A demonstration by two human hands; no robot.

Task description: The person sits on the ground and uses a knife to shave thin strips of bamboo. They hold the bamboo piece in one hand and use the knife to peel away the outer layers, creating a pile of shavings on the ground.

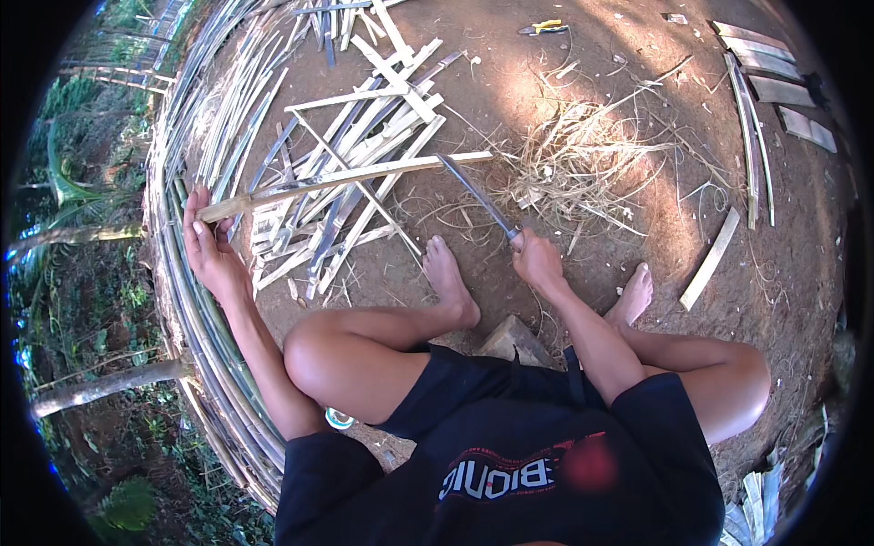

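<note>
My left hand (pixel 217 257) is closed on the near end of a long, pale bamboo strip (pixel 364 172), thumb on one side and fingers on the other. The strip stretches to the right above a pile of split bamboo slats (pixel 364 136). In my right hand (pixel 539 264) is the handle of a knife (pixel 479 195) with a long, narrow, dark blade. Its blade points up and to the left, and its tip meets or overlaps the strip close to the far end; whether they touch, I cannot tell. Curly bamboo shavings (pixel 583 159) are heaped just beyond the knife.
Long bamboo poles (pixel 214 364) run along the left edge, beside greenery. Yellow-handled pliers (pixel 543 28) lie on the dirt at the back. Flat boards (pixel 769 65) and a single slat (pixel 710 259) lie at the right. A wooden block (pixel 514 341) sits between my legs.
</note>
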